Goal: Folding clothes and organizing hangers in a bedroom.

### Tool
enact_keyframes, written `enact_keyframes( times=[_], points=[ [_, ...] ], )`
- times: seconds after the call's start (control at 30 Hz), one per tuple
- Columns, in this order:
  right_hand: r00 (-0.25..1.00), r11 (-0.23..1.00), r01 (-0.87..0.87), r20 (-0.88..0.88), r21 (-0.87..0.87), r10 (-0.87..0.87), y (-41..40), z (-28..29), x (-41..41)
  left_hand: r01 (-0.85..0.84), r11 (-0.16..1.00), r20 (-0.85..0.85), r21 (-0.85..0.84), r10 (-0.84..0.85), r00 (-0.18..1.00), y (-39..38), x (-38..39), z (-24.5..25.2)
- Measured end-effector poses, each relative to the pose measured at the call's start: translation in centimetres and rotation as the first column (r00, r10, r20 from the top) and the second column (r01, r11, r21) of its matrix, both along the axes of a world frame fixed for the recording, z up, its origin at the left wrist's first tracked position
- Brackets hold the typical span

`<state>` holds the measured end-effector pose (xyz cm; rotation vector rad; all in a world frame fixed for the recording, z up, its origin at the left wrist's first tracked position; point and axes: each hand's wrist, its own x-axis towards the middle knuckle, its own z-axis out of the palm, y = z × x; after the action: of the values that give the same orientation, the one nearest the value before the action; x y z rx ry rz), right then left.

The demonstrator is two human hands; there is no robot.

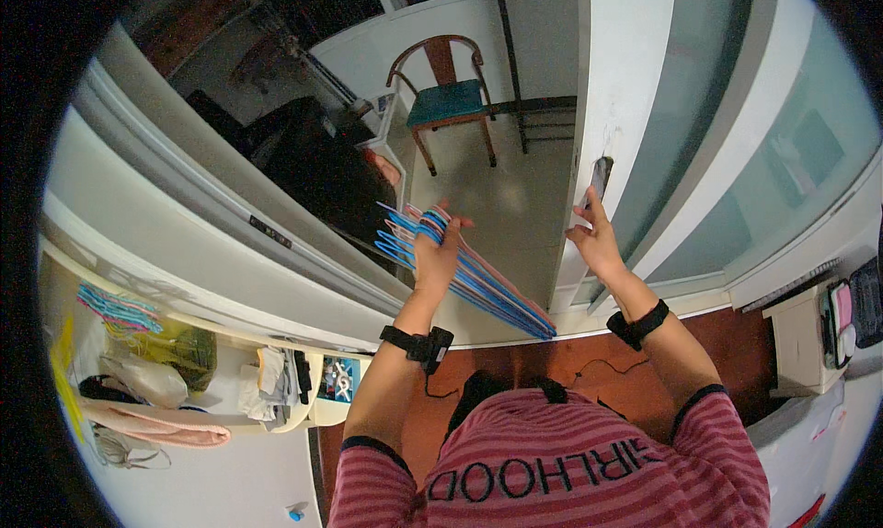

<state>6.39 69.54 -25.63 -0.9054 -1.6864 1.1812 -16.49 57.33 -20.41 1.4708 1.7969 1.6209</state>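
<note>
My left hand (436, 255) grips a bundle of blue and pink clothes hangers (493, 290) near their hook end. The hangers slant down to the right over the door threshold, their far ends drawn together in a point. My right hand (594, 239) is at the edge of a white-framed sliding door (624, 66) with frosted glass. One fingertip reaches the lower end of the dark recessed handle (602, 176); whether it presses on it cannot be told. The fingers of this hand are apart, with nothing held in them.
Beyond the doorway stands a wooden armchair (447, 104) with a green seat. A curved shelf (276, 342) at left bears clothes, bags and more hangers (121, 308). To the right is a small white cabinet (800, 342). A thin cable (614, 366) lies on the reddish floor.
</note>
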Motion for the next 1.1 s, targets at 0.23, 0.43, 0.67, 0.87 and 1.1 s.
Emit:
enact_keyframes(
  times=[0.23,0.43,0.67,0.87,1.1],
  points=[
    [0.989,0.957,0.070,-0.106,-0.281,-0.103,-1.0,2.8,2.2,0.101,0.992,-0.124,0.078,-0.091,0.988,3.8,-0.4,0.6],
    [0.993,0.914,0.085,0.042,0.397,-0.110,-5.7,0.0,-1.6,0.243,0.969,0.168,0.043,-0.247,0.954,7.7,-2.9,-0.1],
    [0.890,0.814,-0.455,-0.146,-0.360,0.433,4.7,-0.3,-9.5,0.328,0.943,0.101,-0.047,-0.322,0.941,14.8,-7.0,2.3],
    [0.624,0.283,-0.777,-0.629,-0.563,0.463,12.4,-1.3,-19.7,0.461,0.887,0.326,-0.011,-0.433,0.840,22.6,-13.0,1.2],
    [0.792,0.535,-0.608,-0.489,-0.587,0.365,22.5,1.1,-25.5,0.596,0.803,0.205,-0.002,-0.584,0.786,35.6,-18.1,2.7]
  ],
)
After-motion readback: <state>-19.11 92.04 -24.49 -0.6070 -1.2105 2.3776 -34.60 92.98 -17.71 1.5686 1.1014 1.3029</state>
